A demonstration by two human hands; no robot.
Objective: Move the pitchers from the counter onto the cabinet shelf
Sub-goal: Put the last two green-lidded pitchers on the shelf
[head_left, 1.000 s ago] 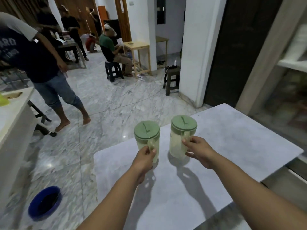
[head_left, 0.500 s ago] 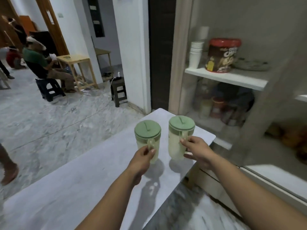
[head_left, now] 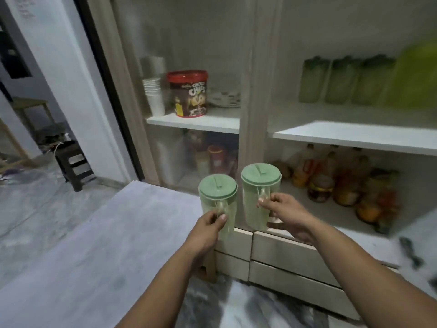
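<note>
Two pale green pitchers with darker green lids are held up in the air in front of the cabinet. My left hand [head_left: 208, 224] grips the handle of the left pitcher [head_left: 217, 192]. My right hand [head_left: 287, 214] grips the handle of the right pitcher [head_left: 259, 185], which is a little higher. Both are upright, past the end of the grey counter [head_left: 99, 233]. The white cabinet shelf [head_left: 350, 134] runs above and to the right, with three similar green pitchers [head_left: 340, 80] standing at its back.
On the left shelf [head_left: 194, 120] stand a red-lidded cereal tub [head_left: 188, 93], stacked white cups [head_left: 153, 95] and a plate. Several bottles [head_left: 331, 183] fill the lower right shelf. Drawers [head_left: 283, 252] sit below. A blurred yellow-green object [head_left: 416, 76] is at far right. A dark stool [head_left: 73, 162] stands on the floor at left.
The view has swung right from the room to the cabinet. Both pitchers have left the counter and now hang in my hands in front of the shelves.
</note>
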